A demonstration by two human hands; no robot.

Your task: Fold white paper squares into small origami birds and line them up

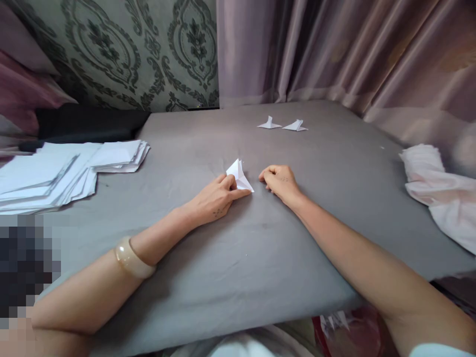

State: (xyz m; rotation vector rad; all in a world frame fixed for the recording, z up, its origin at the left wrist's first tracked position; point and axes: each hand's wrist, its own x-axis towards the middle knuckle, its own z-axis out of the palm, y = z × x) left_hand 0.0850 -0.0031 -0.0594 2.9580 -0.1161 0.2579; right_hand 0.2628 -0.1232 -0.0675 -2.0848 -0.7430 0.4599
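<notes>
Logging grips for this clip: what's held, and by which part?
Folded white paper, steadied by the left hand at its left side and near edge; whether pinched or only pressed down is unclear. The right hand shows nothing held.

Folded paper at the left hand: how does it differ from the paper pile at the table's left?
The folded paper is small and peaked; the paper pile is wide, with flat layered sheets. The left hand touches the folded paper; neither hand touches the paper pile. Both are white.
</notes>
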